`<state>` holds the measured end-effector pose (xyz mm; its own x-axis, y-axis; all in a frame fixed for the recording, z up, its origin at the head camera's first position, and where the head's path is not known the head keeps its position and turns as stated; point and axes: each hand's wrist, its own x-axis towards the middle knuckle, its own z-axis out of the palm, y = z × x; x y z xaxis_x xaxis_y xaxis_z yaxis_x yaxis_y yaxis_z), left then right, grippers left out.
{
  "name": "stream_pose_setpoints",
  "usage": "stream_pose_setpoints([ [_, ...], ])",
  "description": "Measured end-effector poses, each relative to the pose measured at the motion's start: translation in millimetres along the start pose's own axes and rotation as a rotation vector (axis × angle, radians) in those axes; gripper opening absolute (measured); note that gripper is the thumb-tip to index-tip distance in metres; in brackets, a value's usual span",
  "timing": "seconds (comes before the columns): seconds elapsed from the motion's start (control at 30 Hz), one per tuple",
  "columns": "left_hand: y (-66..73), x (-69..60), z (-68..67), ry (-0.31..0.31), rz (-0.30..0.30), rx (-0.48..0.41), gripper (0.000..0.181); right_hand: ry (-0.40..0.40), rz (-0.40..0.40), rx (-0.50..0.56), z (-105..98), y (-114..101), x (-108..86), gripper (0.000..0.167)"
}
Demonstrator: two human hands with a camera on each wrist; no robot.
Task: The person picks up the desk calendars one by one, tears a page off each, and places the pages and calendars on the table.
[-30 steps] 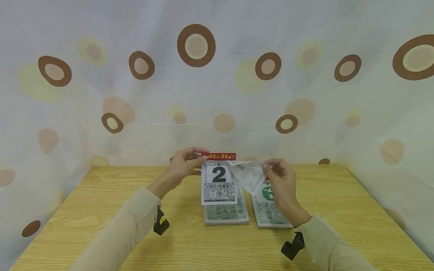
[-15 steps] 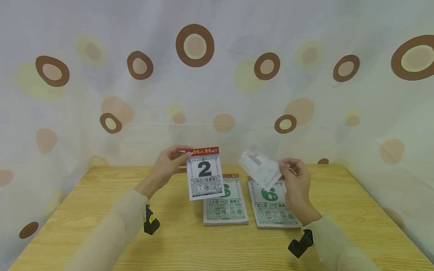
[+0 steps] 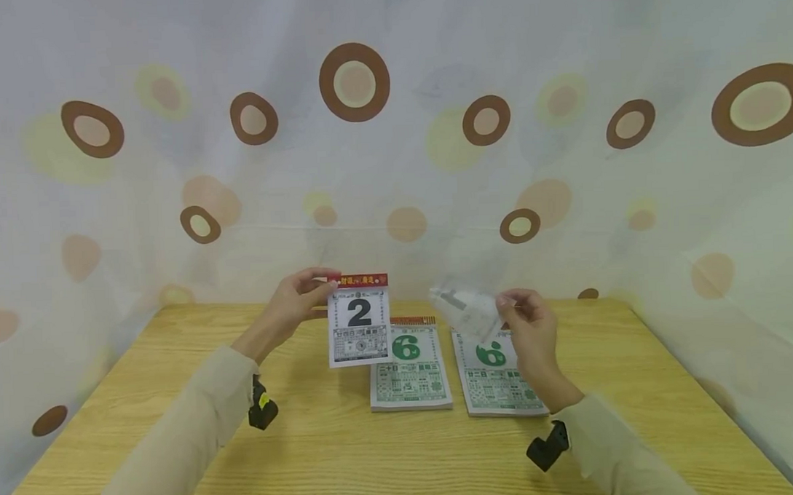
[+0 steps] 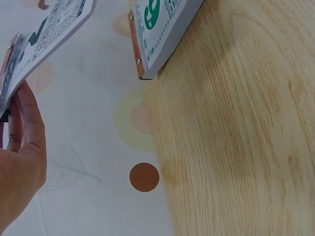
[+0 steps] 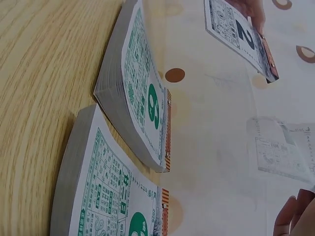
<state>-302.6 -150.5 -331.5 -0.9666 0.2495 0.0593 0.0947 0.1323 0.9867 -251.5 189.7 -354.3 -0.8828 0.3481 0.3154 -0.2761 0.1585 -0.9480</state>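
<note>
A small tear-off calendar (image 3: 360,321) with a red header strip and a black 2 hangs upright above the table, gripped at its upper left edge by my left hand (image 3: 287,306). In the left wrist view the fingers (image 4: 29,118) support it from one side. My right hand (image 3: 530,326) pinches a thin, loose calendar sheet (image 3: 467,310), seen tilted and partly see-through; its print is too faint to read fully. That sheet (image 5: 280,147) also shows beside the right fingers in the right wrist view. Hand and calendar stand well apart from it.
Two thicker calendar pads with green 6s lie on the wooden table (image 3: 404,458): the middle pad (image 3: 410,374) is partly behind the small calendar, the right pad (image 3: 499,379) partly behind my right hand. A patterned cloth (image 3: 407,167) rises behind the table.
The loose sheet has come away from the small calendar. My left hand has carried the calendar leftward, uncovering more of the middle pad; my right hand has moved slightly right with the sheet.
</note>
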Motion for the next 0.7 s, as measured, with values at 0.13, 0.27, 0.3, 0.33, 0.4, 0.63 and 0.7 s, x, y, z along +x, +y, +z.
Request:
stream_pose_setpoints([
  [0.13,-0.2,-0.3,-4.6,0.002,-0.003,0.015,0.038,-0.040,-0.028,0.005,4,1,-1.9,0.016],
  [0.27,0.4,0.2,-11.1,0.004,0.002,0.044,0.040,-0.078,-0.036,0.008,8,0,-3.9,0.017],
  [0.3,0.6,0.5,-12.7,0.007,0.001,0.050,0.040,-0.088,-0.036,0.010,10,0,-4.3,0.017],
  [0.33,0.7,0.9,-14.4,0.010,0.001,0.053,0.040,-0.097,-0.036,0.012,11,0,-4.9,0.017],
  [0.4,0.9,2.1,-17.8,0.014,-0.002,0.061,0.040,-0.117,-0.039,0.016,14,-1,-5.9,0.018],
  [0.63,1.5,5.0,-28.0,0.051,-0.023,0.090,0.039,-0.198,-0.092,-0.041,27,-4,-14.0,0.016],
  [0.7,0.6,5.5,-31.1,0.065,-0.034,0.103,0.039,-0.224,-0.120,-0.045,32,-2,-15.2,0.014],
])
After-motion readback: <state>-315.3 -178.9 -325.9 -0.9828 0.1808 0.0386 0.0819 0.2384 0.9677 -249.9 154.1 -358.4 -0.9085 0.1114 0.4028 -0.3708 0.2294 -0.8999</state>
